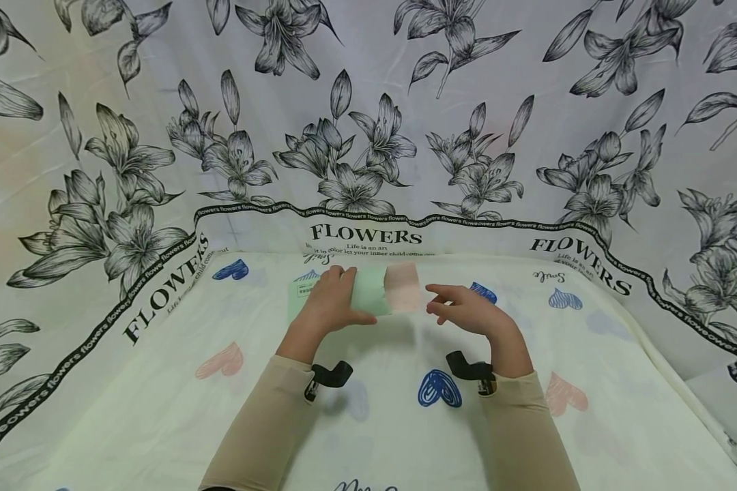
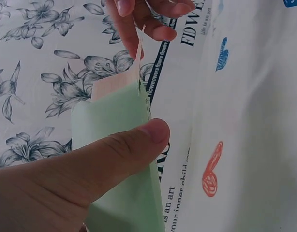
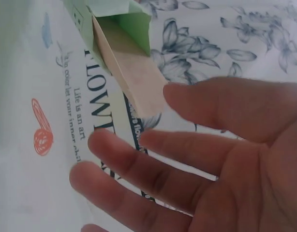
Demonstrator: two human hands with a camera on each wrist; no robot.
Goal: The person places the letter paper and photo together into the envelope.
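Observation:
My left hand [image 1: 329,300] grips a flat, light green paper box [image 1: 369,290], its thumb [image 2: 134,142] lying along the near side. From the box's open right end sticks out a pale pink piece of thin card [image 1: 403,286]. In the right wrist view, the green walls [image 3: 139,34] of that end stand apart around the pink card [image 3: 134,70], which is bent along one edge. My right hand [image 1: 467,308] is just right of the card with fingers spread and loosely bent, holding nothing. Its thumb tip [image 3: 180,99] overlaps the card's end in the right wrist view.
A pale tablecloth [image 1: 393,436] with blue and pink hearts covers the table under both hands. Behind it hangs a white curtain [image 1: 368,88] printed with black flowers and lettering. Black straps with small mounts [image 1: 331,374] sit on both wrists, over beige sleeves.

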